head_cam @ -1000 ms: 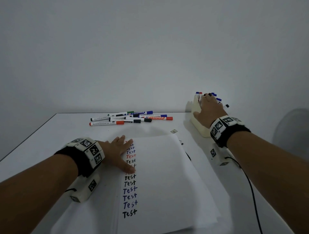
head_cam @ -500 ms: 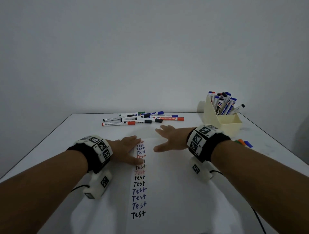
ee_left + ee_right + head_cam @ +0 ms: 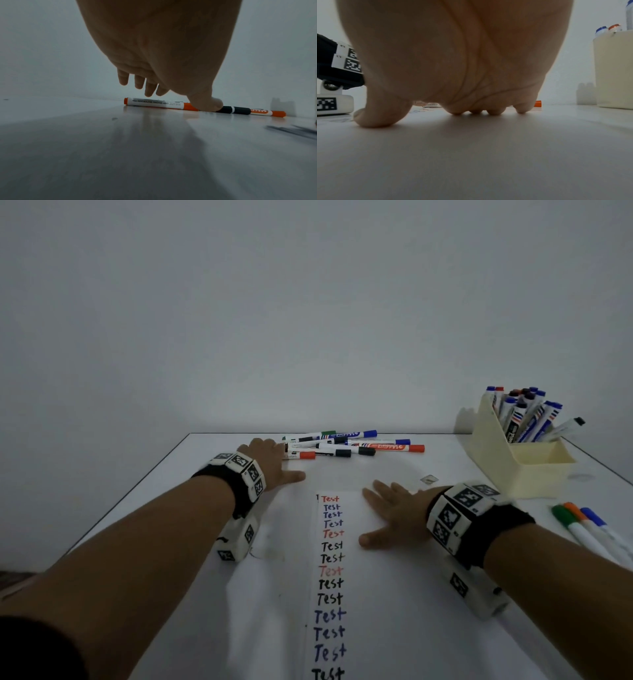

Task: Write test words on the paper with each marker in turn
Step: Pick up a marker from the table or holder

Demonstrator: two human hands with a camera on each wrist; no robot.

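White paper flat on smooth white surface, column of "Test" words in red, blue, black down its middle; right hand flat on it, fingers spread

Slim white-barrelled markers piled beyond paper; left hand over orange-capped marker, fingers straight, clear of barrel only in wrist view

Cream plastic holder with more markers far right

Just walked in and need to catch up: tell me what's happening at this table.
A person is testing markers on paper, already lined with a column of "Test" words. The right hand lies flat on the sheet. The left hand reaches for the loose markers at the far edge, holding nothing yet. More markers stand in a box.
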